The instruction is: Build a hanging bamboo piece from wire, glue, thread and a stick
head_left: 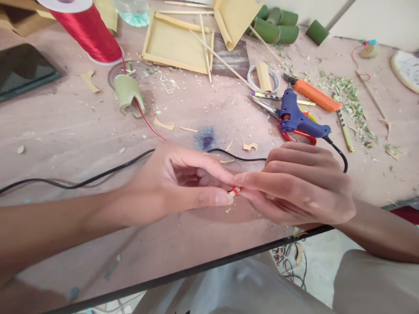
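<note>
**Two hands pinch a thread-bound sliver**

In the head view, we see both hands meet low over the table (65, 131), near its front edge. Our left hand (176, 183) nips a small pale sliver (233, 192), bound in red, between thumb and forefinger. The right hand (301, 187) closes its fingertips on the other end. We judge this tight two-sided pinch keeps the sliver steady and in sight. A red thread (149, 124) runs from the spool (87, 28) past a curved bamboo piece (127, 93) and vanishes behind the left hand. The blue glue gun (299, 117) lies just beyond the right hand, within easy reach.
</note>
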`<state>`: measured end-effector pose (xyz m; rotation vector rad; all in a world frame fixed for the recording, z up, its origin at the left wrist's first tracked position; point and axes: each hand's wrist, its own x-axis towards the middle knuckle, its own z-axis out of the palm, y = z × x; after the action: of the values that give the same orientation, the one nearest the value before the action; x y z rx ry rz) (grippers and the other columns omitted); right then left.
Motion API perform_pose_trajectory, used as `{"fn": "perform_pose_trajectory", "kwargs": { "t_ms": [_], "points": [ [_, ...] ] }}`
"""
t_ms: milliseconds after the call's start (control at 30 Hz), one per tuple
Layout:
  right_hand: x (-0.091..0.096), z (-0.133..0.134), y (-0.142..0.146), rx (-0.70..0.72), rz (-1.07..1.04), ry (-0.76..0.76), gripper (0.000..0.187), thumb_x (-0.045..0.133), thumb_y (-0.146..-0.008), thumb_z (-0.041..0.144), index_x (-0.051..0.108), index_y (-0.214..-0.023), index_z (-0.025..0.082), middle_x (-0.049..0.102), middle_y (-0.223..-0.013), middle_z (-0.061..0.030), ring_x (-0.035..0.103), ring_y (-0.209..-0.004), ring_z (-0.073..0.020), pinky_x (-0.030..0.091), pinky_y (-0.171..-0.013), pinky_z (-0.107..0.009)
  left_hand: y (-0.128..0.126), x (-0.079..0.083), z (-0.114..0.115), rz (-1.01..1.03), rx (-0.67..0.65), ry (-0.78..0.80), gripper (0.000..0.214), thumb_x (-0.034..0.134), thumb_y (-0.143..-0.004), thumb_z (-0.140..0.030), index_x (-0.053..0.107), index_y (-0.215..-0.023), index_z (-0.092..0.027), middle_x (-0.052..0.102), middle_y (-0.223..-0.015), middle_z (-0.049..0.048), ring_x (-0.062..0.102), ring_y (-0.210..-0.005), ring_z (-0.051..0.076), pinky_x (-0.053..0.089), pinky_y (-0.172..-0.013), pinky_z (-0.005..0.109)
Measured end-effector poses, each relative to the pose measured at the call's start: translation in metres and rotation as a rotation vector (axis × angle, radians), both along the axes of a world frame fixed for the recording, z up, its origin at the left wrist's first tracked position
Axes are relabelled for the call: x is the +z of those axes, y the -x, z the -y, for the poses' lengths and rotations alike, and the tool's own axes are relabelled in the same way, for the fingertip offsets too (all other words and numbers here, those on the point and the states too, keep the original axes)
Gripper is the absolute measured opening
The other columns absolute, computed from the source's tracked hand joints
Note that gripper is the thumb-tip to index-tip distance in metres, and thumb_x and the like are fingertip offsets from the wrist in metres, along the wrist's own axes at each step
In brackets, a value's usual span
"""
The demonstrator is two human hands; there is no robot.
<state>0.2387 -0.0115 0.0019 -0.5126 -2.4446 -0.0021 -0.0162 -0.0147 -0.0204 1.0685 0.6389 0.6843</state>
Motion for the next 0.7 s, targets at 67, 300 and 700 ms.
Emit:
{"fn": "perform_pose_trajectory", "kwargs": {
  "t_ms": [67,300,700],
  "points": [
    [0.001,-0.001,0.001,-0.005,-0.002,0.026,0.018,0.079,-0.097,0.017,0.072,-0.114,0.015,0.072,-0.071,0.0030,0.060,-0.063,-0.0117,0.045,-0.058,-0.031,0.000,0.000,0.000,-0.002,-0.004,-0.001,0.017,0.090,-0.088,-0.006,0.091,-0.098,-0.020,0.086,-0.090,0.0034,0.070,-0.071,0.006,0.054,-0.065,0.009],
    [-0.004,-0.005,0.004,0.029,-0.067,0.138,0.012,0.074,-0.100,0.017,0.070,-0.112,0.019,0.070,-0.069,0.0046,0.063,-0.061,-0.0104,0.048,-0.059,-0.026,0.002,-0.003,0.000,-0.006,-0.010,-0.025,0.012,0.091,-0.088,-0.013,0.091,-0.096,-0.022,0.088,-0.095,0.0045,0.072,-0.071,0.008,0.055,-0.064,0.013],
    [-0.009,-0.006,0.004,0.036,-0.181,0.188,0.016,0.071,-0.098,0.012,0.068,-0.112,0.017,0.065,-0.069,0.0062,0.059,-0.058,-0.0086,0.045,-0.057,-0.026,0.006,-0.001,-0.003,-0.016,-0.047,0.028,0.011,0.090,-0.090,-0.011,0.091,-0.098,-0.018,0.084,-0.087,0.0040,0.070,-0.072,0.008,0.058,-0.068,0.013]
  ]
}}
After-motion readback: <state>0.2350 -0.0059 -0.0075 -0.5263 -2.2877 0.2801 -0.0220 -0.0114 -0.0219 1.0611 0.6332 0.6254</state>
